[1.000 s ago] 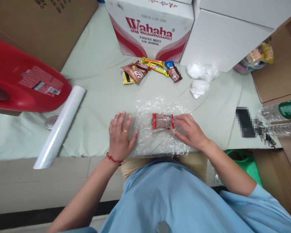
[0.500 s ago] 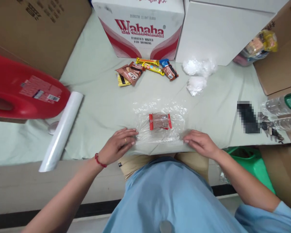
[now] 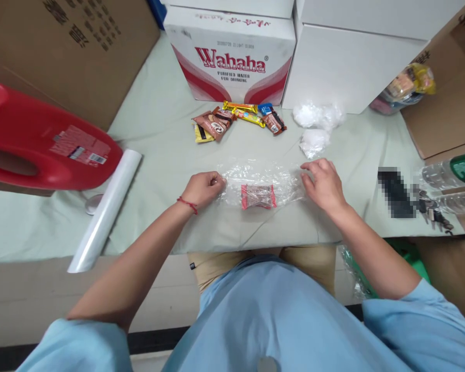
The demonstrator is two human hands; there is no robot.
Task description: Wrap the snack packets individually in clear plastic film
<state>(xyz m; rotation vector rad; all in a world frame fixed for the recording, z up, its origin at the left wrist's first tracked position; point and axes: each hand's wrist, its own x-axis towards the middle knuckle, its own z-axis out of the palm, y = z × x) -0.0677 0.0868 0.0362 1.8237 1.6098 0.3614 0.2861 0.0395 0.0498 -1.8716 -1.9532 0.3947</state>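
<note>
A sheet of clear plastic film (image 3: 232, 195) lies wrinkled on the cloth in front of me, folded over a small red-ended snack packet (image 3: 258, 196). The packet shows through the film. At the left edge of the film, my left hand (image 3: 206, 188) is closed, pinching it between thumb and fingers. My right hand (image 3: 325, 186) is at the opposite edge, fingers curled, with the film's corner at its thumb and index fingertips. Beyond the film lie several wrapped snacks, among them a brown packet (image 3: 216, 123) and a yellow bar (image 3: 248, 118).
Crumpled clear film (image 3: 313, 142) lies at the back right. A white roll (image 3: 105, 209) and a red jug (image 3: 54, 150) are at left. A Wahaha carton (image 3: 232, 67) stands behind. At right are a blurred-out dark object (image 3: 397, 194), keys (image 3: 434, 212) and plastic bottles (image 3: 437, 178).
Both hands have moved away from my body, carrying the film's near edge over the snack packet, which now lies under it. The view has shifted slightly.
</note>
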